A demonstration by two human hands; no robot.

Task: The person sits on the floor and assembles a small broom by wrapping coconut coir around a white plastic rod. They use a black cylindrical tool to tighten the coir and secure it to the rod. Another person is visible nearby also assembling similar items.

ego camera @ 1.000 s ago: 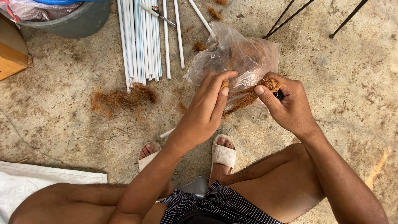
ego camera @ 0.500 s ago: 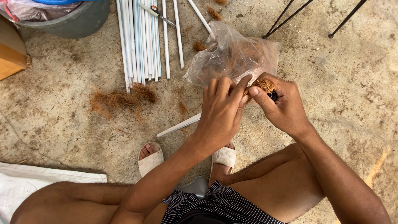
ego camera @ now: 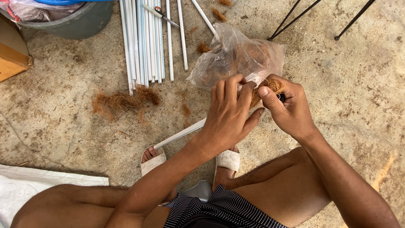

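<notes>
My left hand (ego camera: 230, 114) and my right hand (ego camera: 286, 105) meet over a tuft of brown coconut fibre (ego camera: 270, 89), both pinching it. A small dark object shows between my right fingers. A thin white tube (ego camera: 179, 134) runs out from under my left hand toward the lower left; what holds it is hidden. Just beyond my hands lies a clear plastic bag (ego camera: 236, 57) with more brown fibre inside.
A bundle of white tubes (ego camera: 145, 40) lies on the concrete floor with scissors (ego camera: 162, 12) across it. Loose fibre (ego camera: 124, 100) sits left. A grey tub (ego camera: 80, 23), wooden box (ego camera: 12, 55), white sack (ego camera: 33, 190) and black metal legs (ego camera: 295, 19) surround me. My sandalled feet (ego camera: 154, 160) are below.
My left hand has closed in on the fibre tuft and curled its fingers over it. The white tube has come into view, sticking out below that hand.
</notes>
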